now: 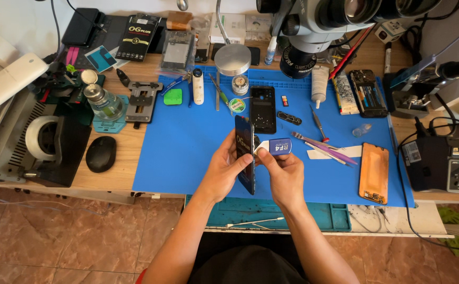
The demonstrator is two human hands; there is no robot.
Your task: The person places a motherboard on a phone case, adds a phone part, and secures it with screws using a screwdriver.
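Lower edge of the dark phone buried in the left grip, white strip's end lost under the right grip's fingertips, microscope far above both cut off by the top edge, both elbows cropped below.

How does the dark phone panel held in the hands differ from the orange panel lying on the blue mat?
The dark phone panel is held up on edge between the left hand and right hand; the orange panel lies flat on the blue mat, untouched. The held one looks black, the other orange-brown. The dark panel is near the mat's middle, the orange one near its right edge. Both are thin, phone-sized rectangles.
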